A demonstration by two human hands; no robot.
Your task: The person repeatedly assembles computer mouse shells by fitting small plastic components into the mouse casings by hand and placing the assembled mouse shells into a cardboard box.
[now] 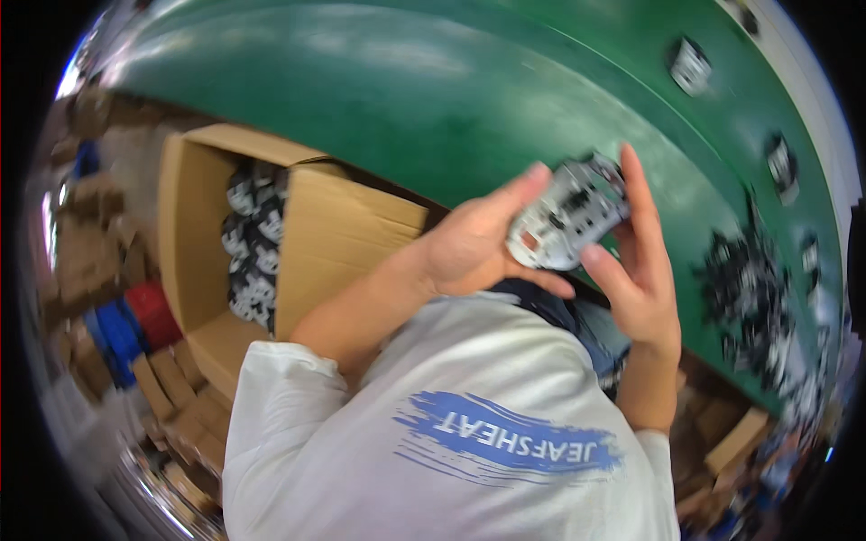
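One grey-silver oval plastic shell with black bits [568, 212] is up in the air in front of the person's tummy, near the edge of the long shiny green table [388, 99]. Two bare hands hold it. The left hand [474, 239] is half curled, with its thumb up by the shell's left edge and its other fingers low down, partly under it. The right hand [642, 284] is bent like a wide C: its thumb tip presses the lower edge and a long finger stands up along the right side. The shell has small holes, black spots and one orange-red patch. I can see no writing on it.

The white cloth T-shirt [316, 433] has one blue print like a brush stroke [519, 433], with a row of white letters that look upside down from here.

On the left is one big open brown cardboard box [185, 261], with one flap [347, 225] folded out. Black-and-white parts [262, 257] fill some of it, too jumbled to count. Farther left are one red bin [152, 316] and some blue bins [117, 343].

On the right of the table, three small black-and-grey parts [692, 70] lie apart from each other, near one messy heap of dark parts [744, 279], too mixed up to count.
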